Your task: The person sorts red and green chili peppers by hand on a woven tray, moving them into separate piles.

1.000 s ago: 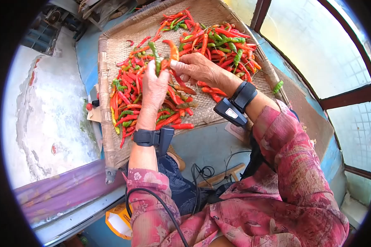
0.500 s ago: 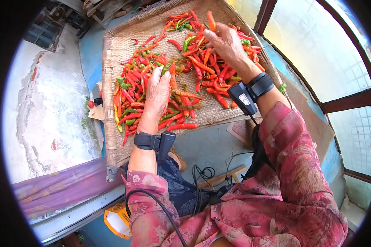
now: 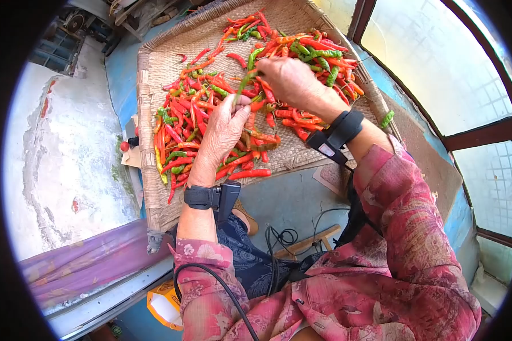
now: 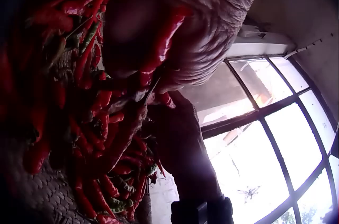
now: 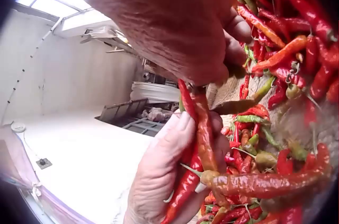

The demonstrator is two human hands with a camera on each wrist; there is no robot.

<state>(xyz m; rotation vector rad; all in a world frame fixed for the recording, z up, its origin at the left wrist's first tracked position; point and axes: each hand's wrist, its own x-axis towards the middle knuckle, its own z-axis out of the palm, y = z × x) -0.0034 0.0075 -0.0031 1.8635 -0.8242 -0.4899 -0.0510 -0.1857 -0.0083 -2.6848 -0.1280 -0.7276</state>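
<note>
Long red, orange and green chili peppers (image 3: 179,128) lie piled in a woven tray (image 3: 170,62). My left hand (image 3: 224,131) is above the left pile. In the right wrist view its thumb and fingers grip several chili peppers (image 5: 204,139), red to orange. Over the gap between the piles, my right hand (image 3: 298,82) is close to the left one, fingers curled. A green chili (image 3: 244,82) spans from the left hand's fingertips to those of the right, which pinch its upper end. The right palm is hidden.
A second chili pile (image 3: 316,54) fills the tray's right side, with a small cluster (image 3: 247,25) at the back. One green chili (image 3: 387,119) lies outside the right rim. Windows (image 3: 438,68) stand at right, a white wall (image 3: 68,148) at left. A black cable (image 3: 222,278) crosses the left sleeve.
My right hand moved from the left hand to the right pile with an orange chili, then came back without it. The left hand stays over the left pile, still holding chilies.
</note>
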